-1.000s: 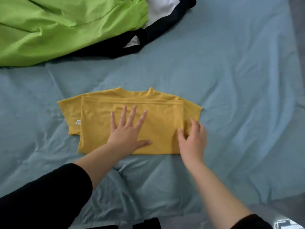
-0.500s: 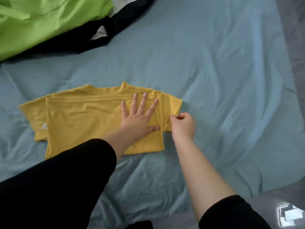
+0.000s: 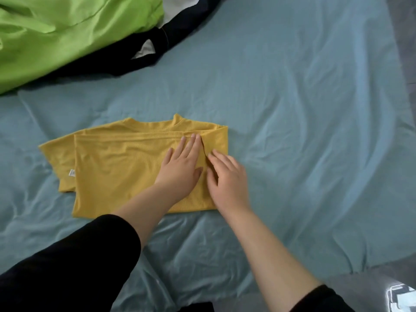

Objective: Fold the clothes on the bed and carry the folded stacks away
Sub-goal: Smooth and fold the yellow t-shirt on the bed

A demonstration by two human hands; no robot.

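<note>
We see the left hand (image 3: pixel 180 170) and the right hand (image 3: pixel 227 179) both flat, fingers straight, pressing the yellow shirt (image 3: pixel 117 167) on the bed (image 3: pixel 292 109).

The shirt (image 3: pixel 126 163) in front of you is a plain mustard yellow with a fine ribbed weave, and the small label (image 3: pixel 72 172) at its left edge is white. Your bed sheet (image 3: pixel 292 109) is a muted blue-green, one plain colour all over. At the far left you have a bright lime-green garment (image 3: pixel 67 30), also plain, and next to it a black garment (image 3: pixel 180 25) showing patches of white lining (image 3: pixel 177 5). Your left sleeve (image 3: pixel 67 266) and right sleeve (image 3: pixel 322 300) are black. The floor (image 3: pixel 405 30) along the right edge is grey.
</note>
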